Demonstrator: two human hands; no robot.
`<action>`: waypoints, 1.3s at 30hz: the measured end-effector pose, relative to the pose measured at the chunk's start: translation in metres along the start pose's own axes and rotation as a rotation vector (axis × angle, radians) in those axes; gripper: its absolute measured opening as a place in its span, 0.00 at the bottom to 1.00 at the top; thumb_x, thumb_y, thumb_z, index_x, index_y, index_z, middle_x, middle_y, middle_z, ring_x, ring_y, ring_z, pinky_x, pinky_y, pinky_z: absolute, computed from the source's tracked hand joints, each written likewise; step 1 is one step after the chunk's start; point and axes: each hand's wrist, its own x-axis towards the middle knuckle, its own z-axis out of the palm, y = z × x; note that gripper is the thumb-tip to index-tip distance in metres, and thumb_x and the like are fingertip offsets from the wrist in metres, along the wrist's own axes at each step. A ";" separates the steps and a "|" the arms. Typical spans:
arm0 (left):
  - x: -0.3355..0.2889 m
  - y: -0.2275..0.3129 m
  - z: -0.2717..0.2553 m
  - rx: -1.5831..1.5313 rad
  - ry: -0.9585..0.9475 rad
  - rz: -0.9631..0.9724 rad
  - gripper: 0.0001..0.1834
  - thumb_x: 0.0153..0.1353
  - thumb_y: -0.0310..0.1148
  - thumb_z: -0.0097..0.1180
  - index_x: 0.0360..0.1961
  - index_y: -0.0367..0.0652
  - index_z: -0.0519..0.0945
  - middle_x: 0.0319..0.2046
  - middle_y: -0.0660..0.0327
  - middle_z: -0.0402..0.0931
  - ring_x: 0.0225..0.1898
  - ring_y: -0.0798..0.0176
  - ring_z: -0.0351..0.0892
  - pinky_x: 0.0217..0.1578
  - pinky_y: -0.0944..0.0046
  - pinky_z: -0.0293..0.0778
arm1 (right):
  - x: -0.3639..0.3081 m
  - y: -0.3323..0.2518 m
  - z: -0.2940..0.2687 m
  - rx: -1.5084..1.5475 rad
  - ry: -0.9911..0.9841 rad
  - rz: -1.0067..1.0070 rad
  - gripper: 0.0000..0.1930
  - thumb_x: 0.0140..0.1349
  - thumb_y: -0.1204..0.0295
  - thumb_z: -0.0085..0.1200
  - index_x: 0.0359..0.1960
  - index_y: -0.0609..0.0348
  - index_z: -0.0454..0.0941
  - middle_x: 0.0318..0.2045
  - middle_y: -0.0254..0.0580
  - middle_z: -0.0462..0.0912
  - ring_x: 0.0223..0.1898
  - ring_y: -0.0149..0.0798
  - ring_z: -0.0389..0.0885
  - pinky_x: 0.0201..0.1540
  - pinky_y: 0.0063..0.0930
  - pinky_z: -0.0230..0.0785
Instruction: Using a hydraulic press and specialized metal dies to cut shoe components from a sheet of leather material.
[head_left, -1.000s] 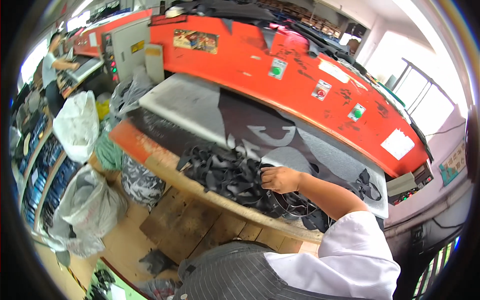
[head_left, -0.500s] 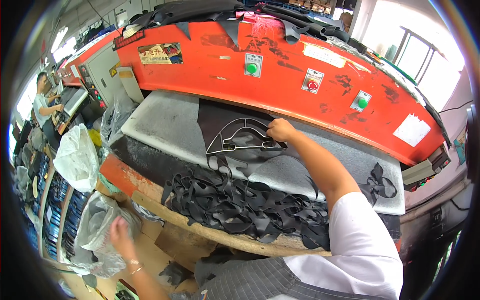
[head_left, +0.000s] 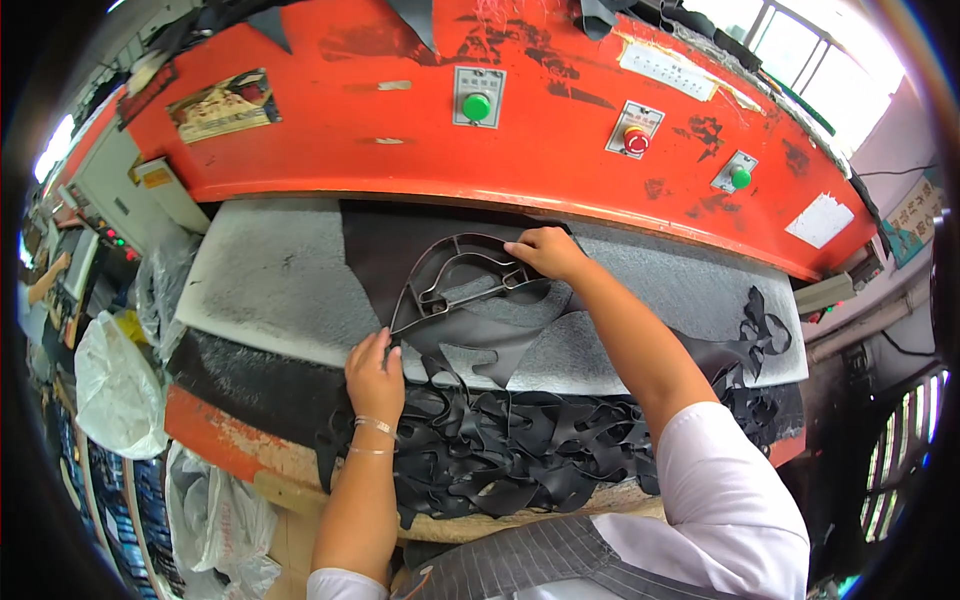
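A metal-strip cutting die (head_left: 472,297), curved along its far side and pointed at its left end, lies on a dark leather sheet (head_left: 370,245). The sheet rests on a pale, worn cutting board (head_left: 262,262) and has cut-out gaps on its near side. My right hand (head_left: 548,251) grips the die's far right part, thumb and fingers closed on the frame. At the pointed left end, my left hand (head_left: 375,368) has its fingertips closed around the tip; the exact contact is partly hidden.
Tangled dark leather scraps (head_left: 520,445) heap along the near edge, with more scraps (head_left: 765,330) on the board's right end. Behind stands a red press beam (head_left: 350,140) with green buttons (head_left: 476,107) and a red button (head_left: 637,140). Plastic bags (head_left: 120,385) hang at left.
My left hand has come from beside the plastic bags at lower left up to the die's pointed end. The die has tilted, its left end now nearer me. My right hand keeps its grip.
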 end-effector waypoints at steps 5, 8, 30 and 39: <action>-0.014 0.001 -0.002 -0.005 -0.116 0.072 0.21 0.63 0.33 0.53 0.55 0.34 0.76 0.55 0.44 0.74 0.60 0.44 0.70 0.66 0.46 0.55 | -0.065 0.054 0.009 0.210 0.139 -0.175 0.26 0.54 0.61 0.65 0.55 0.51 0.78 0.50 0.50 0.80 0.55 0.51 0.74 0.60 0.40 0.66; -0.021 0.016 -0.011 0.029 -0.175 0.064 0.26 0.64 0.31 0.50 0.62 0.30 0.67 0.60 0.43 0.69 0.67 0.44 0.61 0.69 0.42 0.45 | -0.078 0.058 0.024 0.025 0.286 -0.234 0.29 0.52 0.65 0.66 0.59 0.48 0.75 0.56 0.46 0.76 0.57 0.52 0.71 0.62 0.41 0.62; -0.030 0.033 -0.017 -0.035 -0.070 0.011 0.25 0.61 0.26 0.52 0.60 0.27 0.69 0.56 0.45 0.75 0.68 0.45 0.62 0.69 0.41 0.41 | -0.069 0.059 -0.005 0.033 0.253 -0.274 0.24 0.45 0.67 0.70 0.49 0.43 0.84 0.50 0.39 0.79 0.50 0.43 0.74 0.57 0.34 0.65; -0.032 0.028 -0.010 -0.030 -0.085 0.044 0.27 0.60 0.26 0.52 0.61 0.27 0.68 0.59 0.43 0.71 0.68 0.45 0.62 0.69 0.40 0.42 | -0.071 0.067 0.004 0.122 0.228 -0.248 0.23 0.47 0.70 0.70 0.49 0.42 0.84 0.50 0.41 0.79 0.49 0.43 0.76 0.55 0.33 0.68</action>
